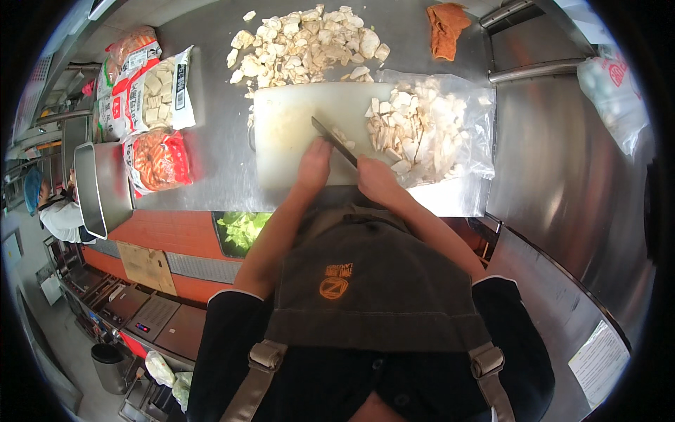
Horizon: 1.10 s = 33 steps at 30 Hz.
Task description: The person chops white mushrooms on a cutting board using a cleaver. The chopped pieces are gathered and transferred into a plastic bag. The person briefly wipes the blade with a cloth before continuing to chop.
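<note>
A kitchen knife is gripped by its handle in my right hand, its dark blade slanting away to the left over the white cutting board. Close against the blade's near side are the fingertips of my left hand; whatever lies beneath them is hidden. A few cut slices rest just past the blade. On the board's right side, cut pale mushroom pieces spread onto and into a clear plastic bag. Beyond the board is a heap of larger pale mushroom chunks.
Bagged frozen food and a red-and-clear bag of orange-brown food lie left, beside a metal container. An orange cloth lies at the back right. Leafy greens sit below the table edge. Another person stands far left.
</note>
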Each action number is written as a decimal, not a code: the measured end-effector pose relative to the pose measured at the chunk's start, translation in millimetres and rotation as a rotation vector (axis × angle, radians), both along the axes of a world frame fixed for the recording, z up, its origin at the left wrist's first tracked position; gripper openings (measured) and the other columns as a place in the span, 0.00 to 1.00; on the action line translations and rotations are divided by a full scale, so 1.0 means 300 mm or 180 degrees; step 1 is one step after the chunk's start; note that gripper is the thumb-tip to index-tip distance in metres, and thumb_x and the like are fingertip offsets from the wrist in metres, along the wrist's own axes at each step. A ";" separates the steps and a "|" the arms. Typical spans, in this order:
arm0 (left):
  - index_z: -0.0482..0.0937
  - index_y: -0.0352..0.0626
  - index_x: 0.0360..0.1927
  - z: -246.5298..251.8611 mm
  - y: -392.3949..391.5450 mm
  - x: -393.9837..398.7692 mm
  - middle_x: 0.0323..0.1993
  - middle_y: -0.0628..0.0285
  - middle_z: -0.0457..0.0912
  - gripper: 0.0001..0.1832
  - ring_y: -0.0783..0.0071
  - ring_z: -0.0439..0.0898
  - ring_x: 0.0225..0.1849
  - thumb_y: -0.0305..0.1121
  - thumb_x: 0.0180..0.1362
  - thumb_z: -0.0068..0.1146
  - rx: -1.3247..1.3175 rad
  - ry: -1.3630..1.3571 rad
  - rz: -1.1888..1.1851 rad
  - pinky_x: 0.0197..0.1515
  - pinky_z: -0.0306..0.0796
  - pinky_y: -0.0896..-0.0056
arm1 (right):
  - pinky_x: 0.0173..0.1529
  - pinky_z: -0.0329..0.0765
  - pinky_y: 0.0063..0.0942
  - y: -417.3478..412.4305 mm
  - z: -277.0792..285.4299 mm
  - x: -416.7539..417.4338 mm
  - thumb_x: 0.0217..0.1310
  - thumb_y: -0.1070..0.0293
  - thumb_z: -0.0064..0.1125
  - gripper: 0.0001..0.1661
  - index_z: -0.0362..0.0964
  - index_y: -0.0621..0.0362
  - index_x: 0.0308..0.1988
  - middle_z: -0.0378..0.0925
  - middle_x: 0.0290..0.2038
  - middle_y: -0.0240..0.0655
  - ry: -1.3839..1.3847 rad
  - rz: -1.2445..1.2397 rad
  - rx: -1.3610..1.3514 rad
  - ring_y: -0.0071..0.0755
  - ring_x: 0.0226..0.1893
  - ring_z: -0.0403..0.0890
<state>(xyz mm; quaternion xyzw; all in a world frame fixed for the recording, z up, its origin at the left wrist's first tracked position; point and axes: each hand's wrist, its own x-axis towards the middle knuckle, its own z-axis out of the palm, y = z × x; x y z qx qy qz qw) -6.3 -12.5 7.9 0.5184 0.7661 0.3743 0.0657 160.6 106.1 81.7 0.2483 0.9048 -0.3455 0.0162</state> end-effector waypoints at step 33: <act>0.80 0.37 0.38 -0.015 -0.020 -0.025 0.38 0.48 0.81 0.02 0.40 0.82 0.37 0.21 0.63 0.61 0.0123 -0.0437 0.0435 0.38 0.78 0.47 | 0.40 0.76 0.61 0.002 -0.095 -0.122 0.62 0.76 0.54 0.06 0.71 0.68 0.39 0.79 0.29 0.62 -0.0054 -0.0109 -0.0155 0.72 0.34 0.81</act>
